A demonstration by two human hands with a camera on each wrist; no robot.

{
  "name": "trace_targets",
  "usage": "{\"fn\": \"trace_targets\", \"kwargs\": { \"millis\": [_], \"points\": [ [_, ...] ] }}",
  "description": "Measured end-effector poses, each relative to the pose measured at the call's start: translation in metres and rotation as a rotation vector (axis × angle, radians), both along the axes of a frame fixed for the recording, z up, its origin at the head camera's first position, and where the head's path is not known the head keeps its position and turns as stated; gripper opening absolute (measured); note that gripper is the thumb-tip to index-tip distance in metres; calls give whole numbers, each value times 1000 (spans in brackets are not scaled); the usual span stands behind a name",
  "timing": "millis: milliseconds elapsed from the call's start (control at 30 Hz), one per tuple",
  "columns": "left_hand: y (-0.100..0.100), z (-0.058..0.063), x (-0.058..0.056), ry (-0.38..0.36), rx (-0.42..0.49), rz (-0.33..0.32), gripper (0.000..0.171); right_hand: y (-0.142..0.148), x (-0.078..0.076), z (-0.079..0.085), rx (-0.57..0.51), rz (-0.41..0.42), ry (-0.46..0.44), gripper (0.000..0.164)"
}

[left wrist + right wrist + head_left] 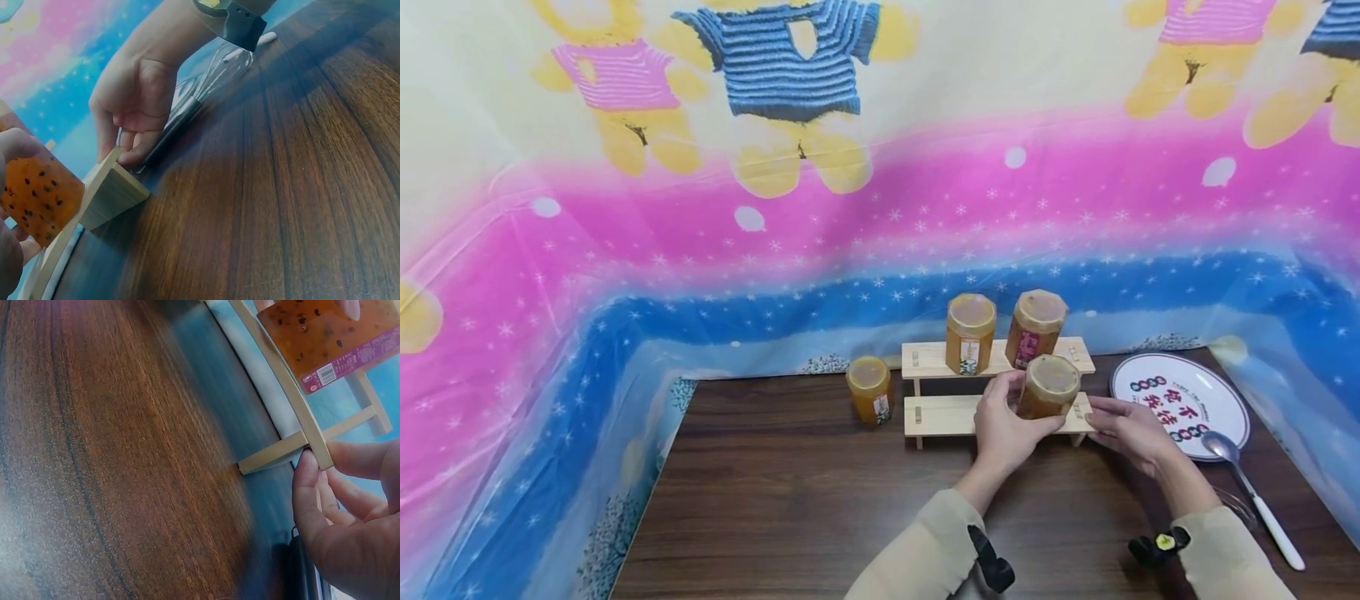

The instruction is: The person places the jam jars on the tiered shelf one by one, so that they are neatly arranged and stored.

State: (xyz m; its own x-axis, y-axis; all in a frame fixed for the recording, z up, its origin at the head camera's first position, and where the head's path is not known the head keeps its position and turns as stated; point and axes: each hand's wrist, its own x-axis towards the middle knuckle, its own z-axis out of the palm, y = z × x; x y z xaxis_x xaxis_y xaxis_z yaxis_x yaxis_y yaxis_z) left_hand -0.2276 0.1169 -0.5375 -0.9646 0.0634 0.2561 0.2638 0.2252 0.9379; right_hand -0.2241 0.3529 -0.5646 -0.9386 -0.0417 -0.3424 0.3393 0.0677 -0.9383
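My left hand (pixel 1009 429) grips a jar of orange jam with dark seeds (pixel 1051 390) at the right part of the lower step of a wooden two-step rack (pixel 943 415). The jar's purple label (pixel 350 367) shows in the right wrist view. At the rack's right end, my right hand (pixel 1131 432) pinches the lower board between thumb and fingers, seen close up in the right wrist view. Two more jars, one with a white label (pixel 970 335) and one with a purple label (pixel 1033 329), stand on the upper step.
Left of the rack, another jam jar (pixel 870 392) stands on the dark wooden table (pixel 790 500). On the right lie a white plate with red lettering (pixel 1217 392), a white-handled spoon (pixel 1262 508) and a whisk (pixel 215 75). A patterned cloth (pixel 820 308) rises behind the table.
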Motion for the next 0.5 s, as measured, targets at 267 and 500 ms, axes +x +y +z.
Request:
{"fn": "trace_targets", "kwargs": {
  "millis": [267,500],
  "points": [
    [2,1,0,-5,16,7,65,1,0,0,-3,4,2,68],
    [2,-1,0,-2,8,-3,66,1,0,-1,-3,-1,0,68]
  ]
}}
